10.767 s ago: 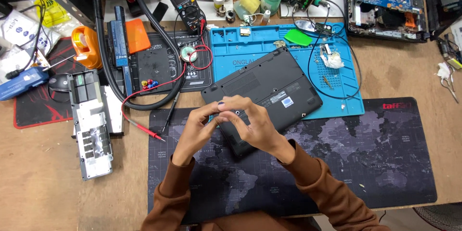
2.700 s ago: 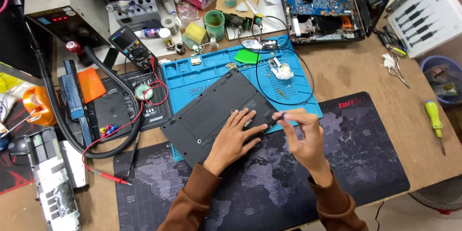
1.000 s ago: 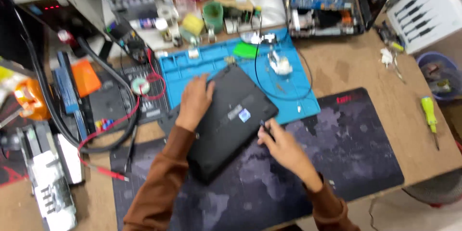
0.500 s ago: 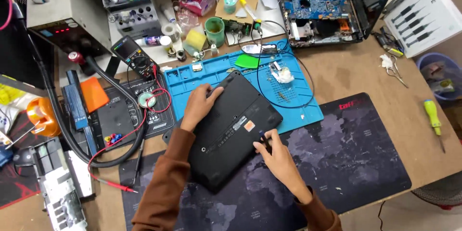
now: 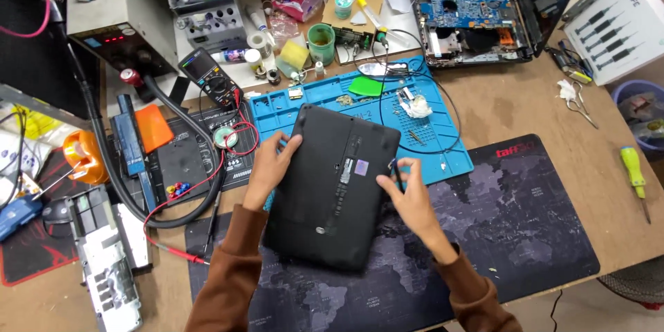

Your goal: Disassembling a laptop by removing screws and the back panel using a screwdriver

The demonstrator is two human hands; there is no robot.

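Black laptop (image 5: 332, 190), seemingly map-patterned dark mat (image 5: 512, 221)

The black laptop (image 5: 332, 190) has a matt plastic underside, and the blue work mat (image 5: 443, 145) beneath it looks like smooth silicone, perhaps rubber. The dark desk mat (image 5: 526, 228) seems cloth-faced and dull on the bare wooden table (image 5: 526, 107), which is slightly scuffed.

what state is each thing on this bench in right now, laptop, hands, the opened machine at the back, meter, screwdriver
black closed laptop: shut, lying flat, underside up, angled across both mats
left hand: open, resting on its left edge
right hand: fingers pinched at its right edge; anything held too small to tell
opened laptop chassis: cover off, blue circuit board exposed
black multimeter: leads plugged in
green-handled screwdriver: lying unused
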